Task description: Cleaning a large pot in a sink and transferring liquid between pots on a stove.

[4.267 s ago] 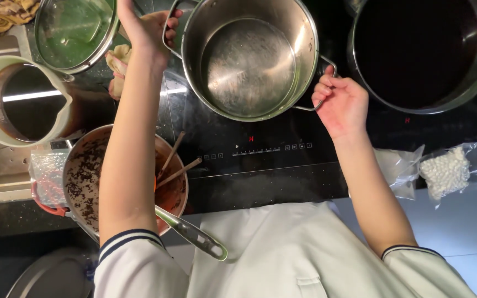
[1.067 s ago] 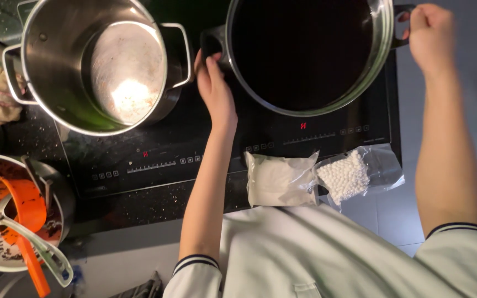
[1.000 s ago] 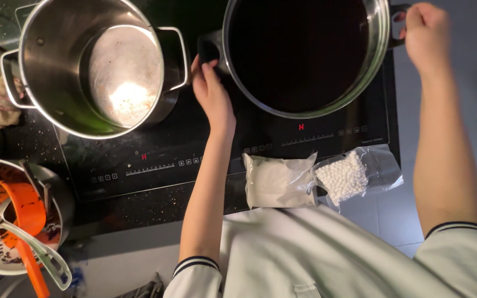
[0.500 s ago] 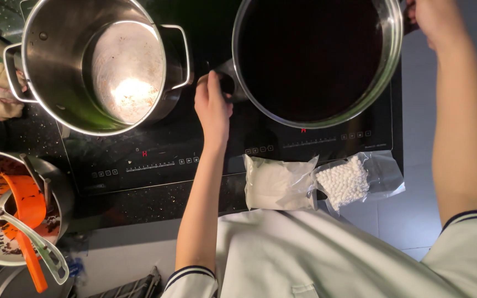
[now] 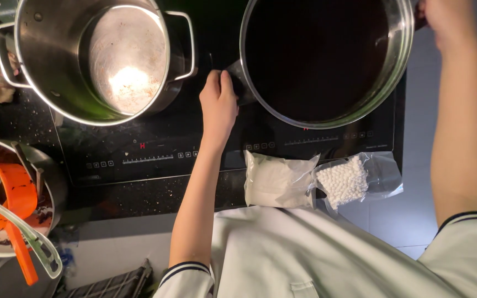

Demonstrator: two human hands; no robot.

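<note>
A large steel pot [image 5: 398, 72] full of dark liquid is on the right side of the black induction hob [image 5: 155, 138]. My left hand [image 5: 219, 102] grips its left handle. At the top right, my right hand [image 5: 443, 19] closes on the opposite handle, which is partly cut off by the frame edge. The pot looks tilted and raised toward me.
An empty steel pot [image 5: 56, 83] sits on the hob's left zone. Two clear bags lie at the hob's front edge: white powder [image 5: 277, 179] and white pellets [image 5: 346, 179]. A bowl [image 5: 53, 176] at far left holds an orange ladle [image 5: 15, 204] and a steel utensil.
I turned from the empty pot to the dark-filled pot. Both hands took its handles, and over the last second the pot has come nearer and larger in view.
</note>
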